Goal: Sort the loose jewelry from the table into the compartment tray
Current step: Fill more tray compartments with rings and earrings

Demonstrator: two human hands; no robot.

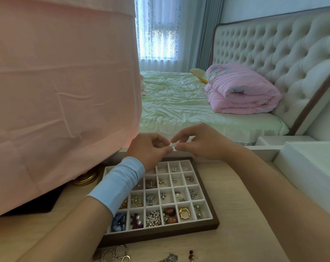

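Working from the head view, a small silver piece (172,146) is seen pinched between the fingertips of both hands, raised beyond the far rim of the compartment tray (160,236) and not over any cell. The piece is too small for its type to be told. The chief risk is judged to be a drop: the item is held at the fingertips only, near the far edge of the table (245,205). If the pinch is eased before one hand has sole control, the piece could fall behind the table or bounce into a cell already filled. A second risk is posed by the left forearm, whose blue sleeve (118,183) passes over the tray's left columns; sorted items could be disturbed by a careless sweep. More loose jewelry (120,252) is seen on the table just in front of the tray's near rim, so the task is judged unfinished. The left hand (149,148) is curled, with thumb and forefinger closed on the piece. The right hand (200,145) is set opposite it, thumb and forefinger closed on the same piece, the remaining fingers loosely bent.
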